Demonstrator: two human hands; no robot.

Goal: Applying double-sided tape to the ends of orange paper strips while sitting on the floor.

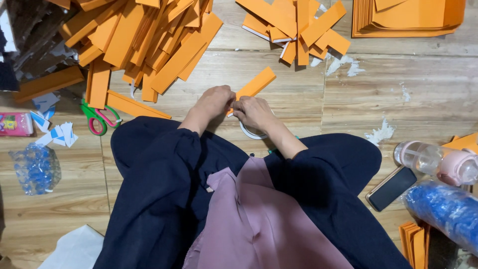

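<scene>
Beside scissors (pixel 101 118) and strip pile (pixel 144 40), left hand (pixel 214 101) and right hand (pixel 254 111) both pinching an orange strip (pixel 255 84).

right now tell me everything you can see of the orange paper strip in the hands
The long orange paper strip looks like thin flat card, rectangular with straight-cut edges. It slants up to the right over the wooden floor. The left hand and right hand pinch its lower end, above a white tape roll. Its upper end is free.
</scene>
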